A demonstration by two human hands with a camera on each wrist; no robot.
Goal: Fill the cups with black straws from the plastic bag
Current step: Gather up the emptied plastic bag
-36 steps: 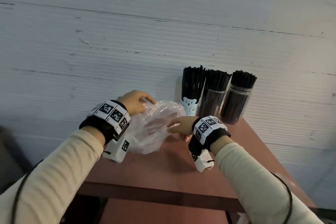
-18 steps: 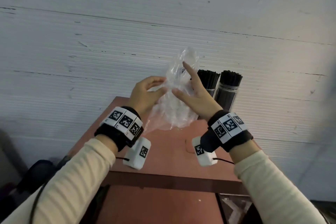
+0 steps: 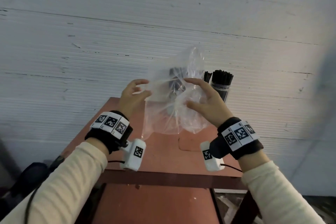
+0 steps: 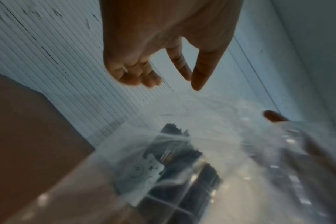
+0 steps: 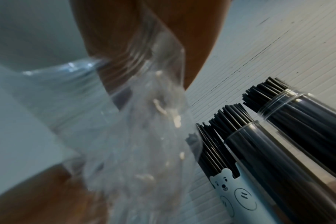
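I have the clear plastic bag (image 3: 174, 100) lifted above the red table (image 3: 163, 152), and it looks empty. My left hand (image 3: 131, 97) pinches the bag's left edge between thumb and forefinger, the other fingers curled loose. My right hand (image 3: 205, 102) is on the bag's right side with fingers spread and slightly bent; the film lies across the palm in the right wrist view, but I cannot tell whether the fingers truly clamp it. Behind the bag, at the table's far edge against the ribbed white wall (image 3: 91, 42), stand three cups packed with black straws (image 5: 238, 118): a pale blue bear-print cup (image 5: 238, 197) nearest the bag, then two clear cups (image 5: 259, 154), touching side by side.
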